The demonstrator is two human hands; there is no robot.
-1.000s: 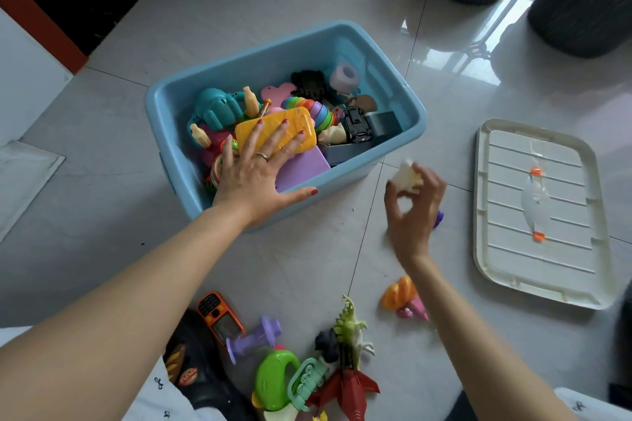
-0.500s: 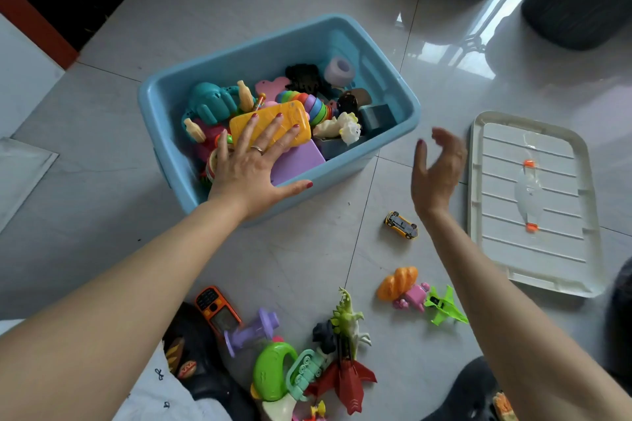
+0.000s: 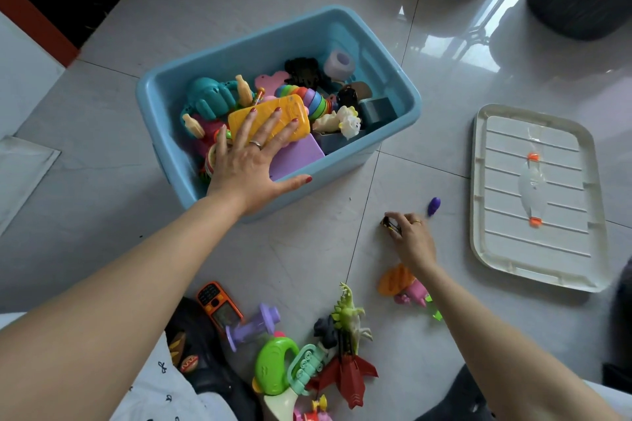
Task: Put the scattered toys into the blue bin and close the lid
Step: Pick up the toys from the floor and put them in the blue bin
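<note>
1. The blue bin (image 3: 393,92) stands open on the grey tiled floor (image 3: 307,249), filled with toys: a teal toy, a rainbow stacker, a white figure, dark blocks and a purple slab.
2. The left hand (image 3: 249,167) lies flat over the bin's near rim, fingers (image 3: 273,123) straight and spread, pressing on a yellow toy phone (image 3: 270,113); the thumb stretches along the rim.
3. The right hand (image 3: 412,239) is down at the floor, its fingers curled round a small dark toy car (image 3: 390,224), which touches the tile.
4. A small purple piece (image 3: 433,206) lies just beside that hand.
5. The white lid (image 3: 533,195) lies off the bin, well to the right of it, inner side up.
6. More toys are scattered on the floor near the person: an orange toy phone (image 3: 219,304), a purple piece, a green dinosaur (image 3: 349,314), a red rocket (image 3: 349,376), a green and mint toy, and an orange and a pink toy under the right forearm.
7. No writing or brand mark can be read on anything.
</note>
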